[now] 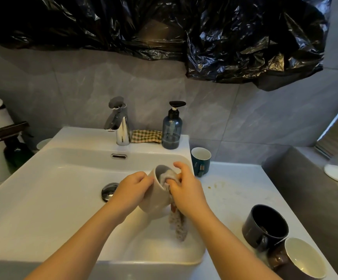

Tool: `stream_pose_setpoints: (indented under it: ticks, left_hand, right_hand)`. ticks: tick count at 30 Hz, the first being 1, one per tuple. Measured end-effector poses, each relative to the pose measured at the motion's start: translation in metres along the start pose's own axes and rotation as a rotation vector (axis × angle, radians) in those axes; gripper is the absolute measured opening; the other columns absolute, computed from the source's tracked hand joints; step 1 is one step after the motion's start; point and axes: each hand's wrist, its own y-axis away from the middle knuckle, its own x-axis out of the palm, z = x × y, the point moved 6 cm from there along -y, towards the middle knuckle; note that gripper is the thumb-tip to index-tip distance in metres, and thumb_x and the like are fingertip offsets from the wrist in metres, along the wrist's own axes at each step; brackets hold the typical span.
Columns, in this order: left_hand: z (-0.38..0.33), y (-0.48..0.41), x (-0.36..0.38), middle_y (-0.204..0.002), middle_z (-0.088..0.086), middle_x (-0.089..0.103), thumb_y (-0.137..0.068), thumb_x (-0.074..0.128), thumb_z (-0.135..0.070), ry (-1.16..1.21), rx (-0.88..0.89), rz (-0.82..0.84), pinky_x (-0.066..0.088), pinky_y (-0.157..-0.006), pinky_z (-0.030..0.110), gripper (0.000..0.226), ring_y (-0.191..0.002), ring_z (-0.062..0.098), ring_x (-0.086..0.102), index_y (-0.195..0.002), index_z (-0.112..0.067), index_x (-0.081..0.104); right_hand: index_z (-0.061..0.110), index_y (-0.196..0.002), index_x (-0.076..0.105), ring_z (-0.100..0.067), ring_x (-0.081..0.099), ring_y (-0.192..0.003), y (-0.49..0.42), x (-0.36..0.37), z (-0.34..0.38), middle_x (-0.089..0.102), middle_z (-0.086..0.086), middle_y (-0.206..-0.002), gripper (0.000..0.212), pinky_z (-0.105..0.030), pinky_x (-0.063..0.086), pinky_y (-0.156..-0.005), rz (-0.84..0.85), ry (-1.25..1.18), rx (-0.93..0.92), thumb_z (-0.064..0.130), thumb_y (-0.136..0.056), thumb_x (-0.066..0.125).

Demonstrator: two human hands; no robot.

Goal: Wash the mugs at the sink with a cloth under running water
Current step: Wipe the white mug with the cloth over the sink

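Over the right side of the white sink (63, 178), the left hand (132, 187) grips a tilted pale grey mug (154, 201), fingers curled round its wall. The right hand (186, 190) pinches a patterned cloth (179, 225), fingertips pressing it into the mug's mouth, its tail hanging below. A teal mug (200, 161) stands on the counter beside the basin; a black mug (265, 225) and a brown mug (297, 259) sit nearer

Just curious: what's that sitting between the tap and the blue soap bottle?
A folded checked cloth, on the sink ledge between tap and soap bottle; head view.
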Motion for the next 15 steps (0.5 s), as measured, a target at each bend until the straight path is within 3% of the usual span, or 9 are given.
stream_pose_setpoints:
  ticks: [1,3,6,9,12,15]
  left_hand:
    - [-0.001,0.0,0.0,-0.064,0.002,0.047,-0.094,0.047,-0.025,-0.026,0.021,0.015,0.032,-0.061,0.028,0.034,-0.065,0.015,0.041,-0.062,-0.015,0.045]
    - [0.0,-0.001,0.001,-0.065,0.002,0.047,-0.094,0.047,-0.026,-0.054,0.035,0.032,0.032,-0.062,0.029,0.034,-0.066,0.016,0.042,-0.062,-0.015,0.045]
    - [0.003,-0.004,-0.004,-0.059,0.0,0.041,-0.094,0.05,-0.021,0.096,-0.002,-0.027,0.028,-0.059,0.03,0.037,-0.062,0.017,0.037,-0.058,-0.015,0.042]
    - [0.012,-0.008,-0.016,-0.047,-0.006,0.034,-0.093,0.051,-0.012,0.306,-0.071,-0.085,0.025,-0.056,0.03,0.044,-0.056,0.016,0.03,-0.051,-0.017,0.037]
    - [0.014,-0.007,-0.014,-0.045,-0.006,0.034,-0.094,0.05,-0.014,0.33,-0.075,-0.044,0.026,-0.056,0.03,0.052,-0.056,0.016,0.031,-0.044,-0.02,0.039]
    - [0.009,-0.006,-0.011,-0.052,-0.002,0.038,-0.095,0.049,-0.017,0.262,-0.012,-0.046,0.029,-0.059,0.03,0.048,-0.059,0.017,0.034,-0.048,-0.018,0.041]
  right_hand:
    - [0.03,-0.126,0.043,-0.014,0.053,-0.099,-0.003,0.004,0.001,0.056,-0.001,-0.116,0.029,-0.019,0.048,-0.074,0.048,-0.129,0.038,0.028,-0.097,0.044]
    - [0.036,-0.106,0.049,-0.012,0.055,-0.095,-0.006,0.015,0.004,0.058,0.003,-0.106,0.013,-0.03,0.051,-0.083,0.127,-0.185,0.08,0.04,-0.096,0.041]
    - [0.035,-0.097,0.058,-0.016,0.056,-0.102,0.002,0.027,0.006,0.06,0.0,-0.107,0.029,-0.036,0.048,-0.093,0.241,-0.25,0.054,0.049,-0.097,0.033]
    - [0.012,-0.09,0.064,-0.015,0.048,-0.098,0.012,0.019,0.006,0.058,0.004,-0.089,0.039,-0.034,0.035,-0.101,0.274,0.04,-0.191,0.032,-0.101,0.032]
    - [0.016,-0.092,0.067,-0.01,0.046,-0.103,0.01,0.009,0.003,0.064,0.004,-0.098,0.043,-0.024,0.021,-0.101,0.178,0.354,-0.381,0.036,-0.098,0.028]
    - [0.023,-0.095,0.066,-0.012,0.048,-0.096,0.012,0.01,0.012,0.066,0.006,-0.094,0.056,-0.026,0.027,-0.086,0.025,0.478,-0.417,0.046,-0.093,0.016]
